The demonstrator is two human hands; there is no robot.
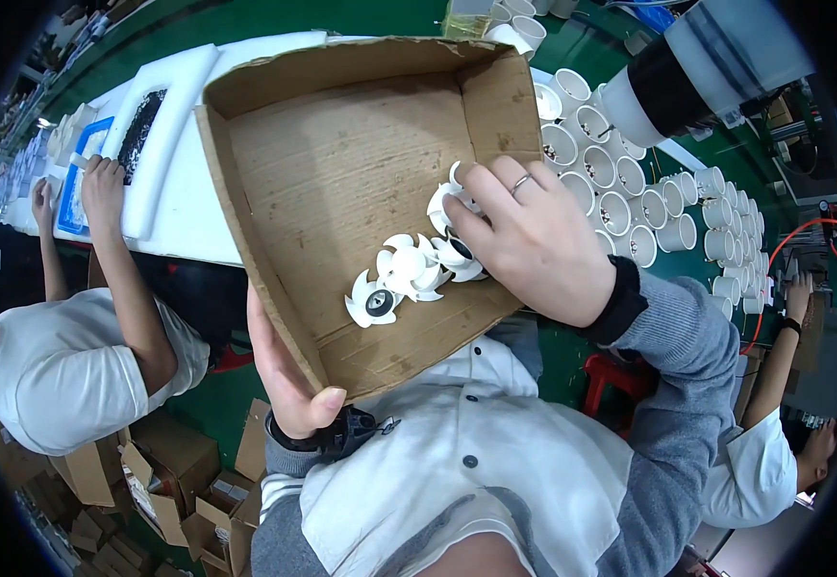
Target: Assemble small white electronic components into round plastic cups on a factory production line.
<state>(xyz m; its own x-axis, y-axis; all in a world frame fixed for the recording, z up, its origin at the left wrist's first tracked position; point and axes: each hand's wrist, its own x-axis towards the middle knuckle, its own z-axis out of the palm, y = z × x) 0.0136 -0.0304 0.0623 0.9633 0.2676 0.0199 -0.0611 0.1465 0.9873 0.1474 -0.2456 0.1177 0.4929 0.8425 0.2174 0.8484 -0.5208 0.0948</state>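
sleeves: grey knit, black cuffs | vest: white, dark buttons | right hand (pixel 534 236): silver ring

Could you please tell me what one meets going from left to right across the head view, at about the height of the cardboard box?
Co-worker's forearm → left hand gripping the cardboard box → white fan impellers inside it → right hand on the impellers → rows of white cups on the green table.

Left hand (pixel 288 380) holds cardboard box (pixel 341 154); right hand (pixel 534 240) grips white fan impellers (pixel 409 274) inside.
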